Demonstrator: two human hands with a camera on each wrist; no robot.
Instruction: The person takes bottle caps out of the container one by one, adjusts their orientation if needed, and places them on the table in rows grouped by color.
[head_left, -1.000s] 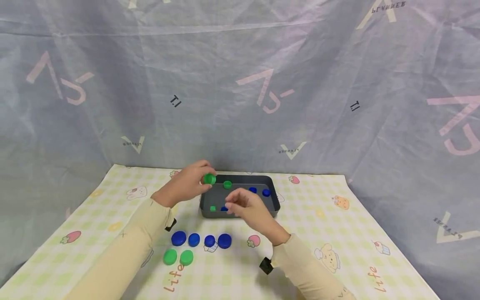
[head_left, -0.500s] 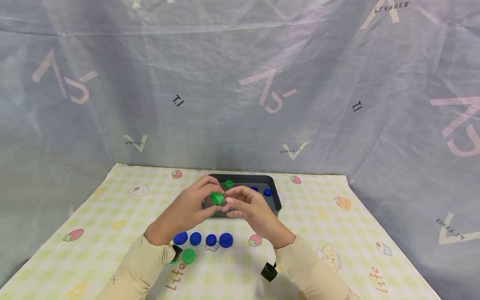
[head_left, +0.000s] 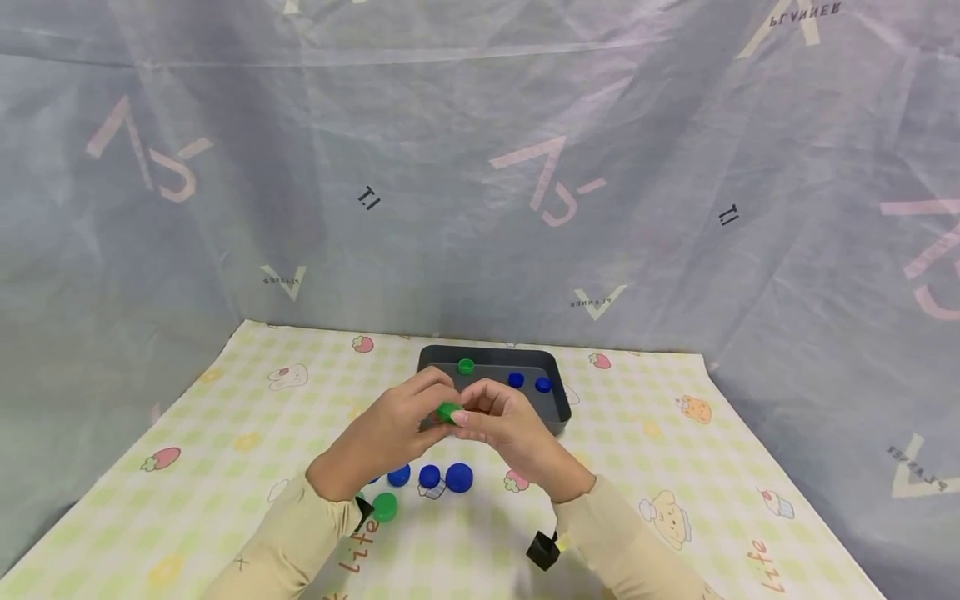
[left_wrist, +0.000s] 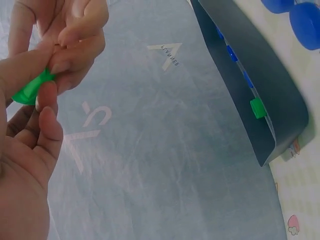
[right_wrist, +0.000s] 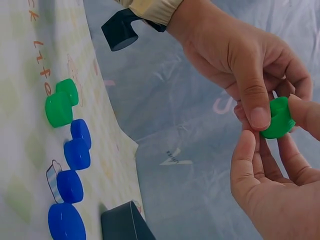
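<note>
A green bottle cap (head_left: pixel 448 412) is up in the air between my two hands, in front of the dark grey tray (head_left: pixel 562 414). My left hand (head_left: pixel 401 421) pinches it between thumb and fingers from the left. From the other side my right hand (head_left: pixel 513 429) has its thumb and fingers on the same cap. The right wrist view shows the cap (right_wrist: pixel 278 118) held by both sets of fingertips. Fingers hide part of it in the left wrist view. Inside the tray lie a green cap (head_left: pixel 466 366) and two visible blue caps (head_left: pixel 516 380); my hands cover its near left part.
Nearer than the tray, several blue caps (right_wrist: pixel 70 186) stand in a row on the checked tablecloth (head_left: pixel 615 450), with two green caps (right_wrist: pixel 59 110) beside them. My left wrist partly covers these in the head view. A grey printed curtain (head_left: pixel 465 200) rises behind the table.
My left hand has brought the green cap from above the tray's left side toward me and rightward. My right hand has closed in, and its fingers now hold the cap too.
</note>
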